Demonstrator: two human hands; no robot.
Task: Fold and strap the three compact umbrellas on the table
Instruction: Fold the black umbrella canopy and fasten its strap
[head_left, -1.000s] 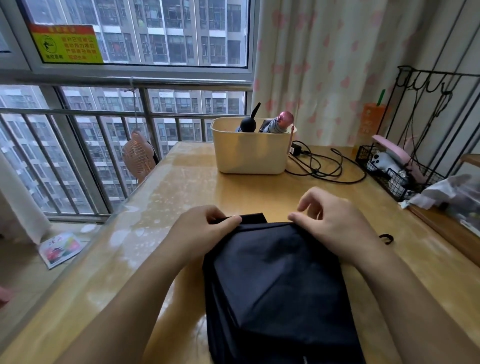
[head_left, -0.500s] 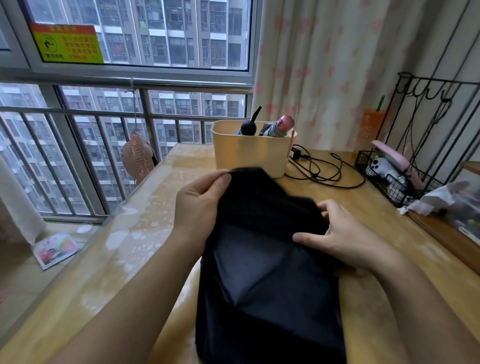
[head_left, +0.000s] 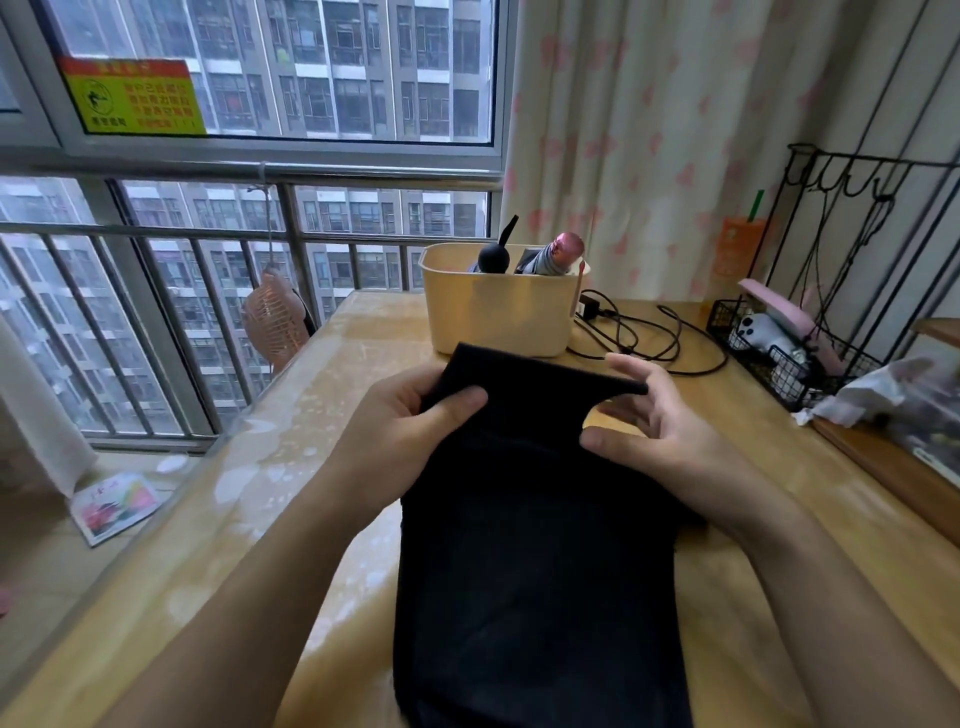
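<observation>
**Black umbrella canopy pulled taut between both hands**

Versus half a second ago: right hand (head_left: 660, 436) has left the flat fabric and moved up to the top right corner; the top edge is now stretched straight, not bunched. Left hand (head_left: 410, 415) grip is clenched on the top left corner, thumb over the cloth. Right grip pinches the other corner, fingers loosely curved. The umbrella (head_left: 535, 545) lies mid-counter (head_left: 291, 467), long axis 6 to 12 o'clock, raised edge pointing at the bin (head_left: 498, 317) at 12. Cloth is matte black, soft, roughly rectangular. Bin is cream plastic with rounded corners. Counter is glossy, wood-toned.
</observation>
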